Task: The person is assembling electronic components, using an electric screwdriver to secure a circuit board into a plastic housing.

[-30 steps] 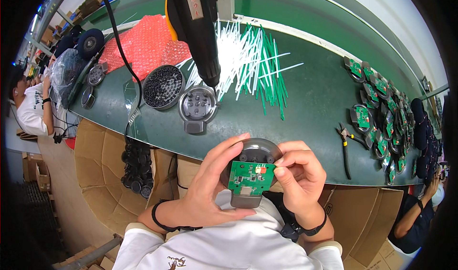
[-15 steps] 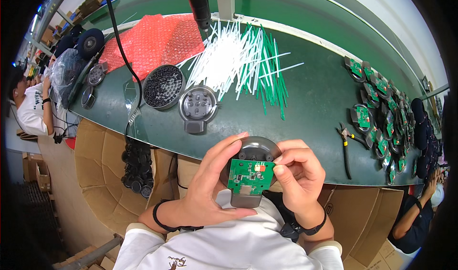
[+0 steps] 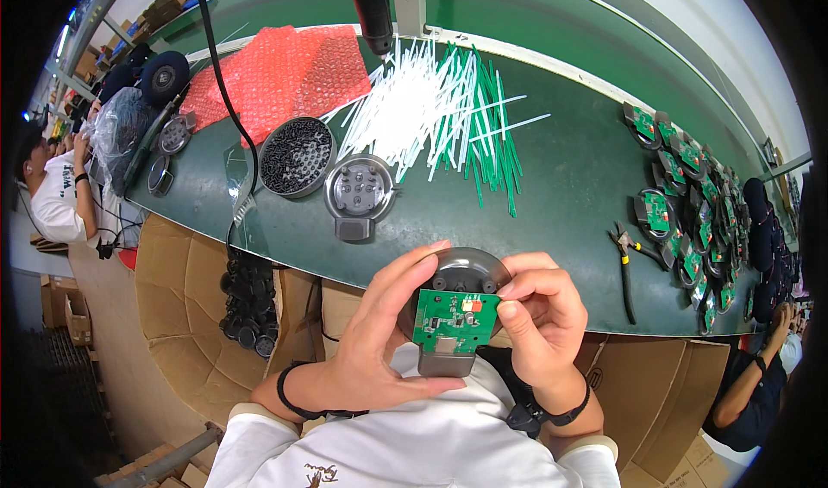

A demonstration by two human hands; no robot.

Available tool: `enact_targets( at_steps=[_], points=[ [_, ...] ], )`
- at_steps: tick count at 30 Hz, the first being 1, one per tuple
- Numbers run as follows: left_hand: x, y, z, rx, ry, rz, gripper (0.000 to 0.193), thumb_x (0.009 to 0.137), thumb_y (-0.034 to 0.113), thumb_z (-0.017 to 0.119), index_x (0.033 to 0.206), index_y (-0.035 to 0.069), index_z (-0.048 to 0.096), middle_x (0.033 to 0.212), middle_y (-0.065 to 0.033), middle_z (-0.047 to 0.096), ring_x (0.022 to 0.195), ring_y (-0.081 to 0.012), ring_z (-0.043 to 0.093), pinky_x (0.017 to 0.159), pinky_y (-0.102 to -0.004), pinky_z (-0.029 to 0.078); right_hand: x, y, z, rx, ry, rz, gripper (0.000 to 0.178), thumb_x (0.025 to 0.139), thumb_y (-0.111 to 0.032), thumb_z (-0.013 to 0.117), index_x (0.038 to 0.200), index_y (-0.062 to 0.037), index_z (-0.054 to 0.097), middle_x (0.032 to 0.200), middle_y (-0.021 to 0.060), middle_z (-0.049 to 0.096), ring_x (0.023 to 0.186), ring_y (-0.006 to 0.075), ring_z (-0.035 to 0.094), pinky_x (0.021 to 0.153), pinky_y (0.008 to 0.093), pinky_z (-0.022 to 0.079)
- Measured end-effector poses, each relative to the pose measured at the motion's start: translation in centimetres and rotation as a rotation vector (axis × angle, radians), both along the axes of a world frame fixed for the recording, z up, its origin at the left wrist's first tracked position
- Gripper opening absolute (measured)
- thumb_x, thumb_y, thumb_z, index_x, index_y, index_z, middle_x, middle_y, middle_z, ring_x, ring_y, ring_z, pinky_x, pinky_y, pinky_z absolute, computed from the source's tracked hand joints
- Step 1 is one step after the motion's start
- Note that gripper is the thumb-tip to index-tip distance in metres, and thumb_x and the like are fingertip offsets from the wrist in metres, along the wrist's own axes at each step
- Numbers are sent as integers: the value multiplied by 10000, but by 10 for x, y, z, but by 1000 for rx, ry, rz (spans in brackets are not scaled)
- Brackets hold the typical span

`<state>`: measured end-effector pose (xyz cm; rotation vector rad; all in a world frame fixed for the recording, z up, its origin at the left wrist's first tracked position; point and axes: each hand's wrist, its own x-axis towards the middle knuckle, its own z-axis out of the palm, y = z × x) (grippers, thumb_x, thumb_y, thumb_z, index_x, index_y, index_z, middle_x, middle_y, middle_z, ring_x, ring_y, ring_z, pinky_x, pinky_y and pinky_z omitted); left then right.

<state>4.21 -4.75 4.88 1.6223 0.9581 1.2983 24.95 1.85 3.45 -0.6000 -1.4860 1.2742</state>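
Note:
My left hand (image 3: 377,333) is wrapped round the left side and lower end of a dark grey round plastic housing (image 3: 470,268). A green circuit board (image 3: 453,324) lies in the housing, with small parts and a red-and-white connector on its upper right. Thumb and fingers of my right hand (image 3: 543,315) pinch at the upper right edge of the board and housing; whether they grip one or both I cannot tell. Beyond my hands, another housing (image 3: 354,229) with several screws in its cup rests on the table. Left of it stands a round bowl of black screws (image 3: 297,156).
An electric screwdriver (image 3: 373,14) hangs over white and green strips (image 3: 414,109). Red bubble wrap (image 3: 276,78) lies behind the bowl. Cutting pliers (image 3: 626,268) lie at the right, beside piled housings with boards (image 3: 690,221). Cardboard boxes (image 3: 185,315) stand below the table edge. Other people work at both sides.
The hanging screwdriver has swung slightly right. My hands and the housing with its board have hardly moved.

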Motion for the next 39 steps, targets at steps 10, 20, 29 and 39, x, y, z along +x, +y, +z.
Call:
enact_targets(
  at_steps=[10,20,29,39],
  points=[
    [-1,-1,-14,-45,-120,-20,1248,639,70,1014,1637,34,265,1648,-247,246,1525,-331,343,1226,-455,372,-3,1,-3,-15,-25,-18,102,975,13,704,1052,59,656,1166,182,638,918,148,670,731,247,573],
    [-27,10,-19,-110,139,298,828,737,44,934,1458,47,528,1487,-174,477,1202,-213,622,815,-308,598,-18,21,-22,-332,-91,-140,89,1011,26,651,1090,54,623,1164,90,621,931,132,700,739,278,609],
    [-138,92,-23,149,734,866,151,836,-37,763,975,6,719,895,-126,679,743,-264,670,683,-349,525,-27,37,-19,-99,-582,-266,83,963,12,701,1017,39,644,1006,120,662,750,174,713,586,296,554],
    [-150,105,-30,70,780,674,126,791,-16,784,906,11,742,939,-147,685,904,-355,682,808,-424,543,-36,76,55,307,-902,-194,247,875,-72,793,1094,-14,694,1064,132,689,766,250,673,684,377,552]
  ],
)
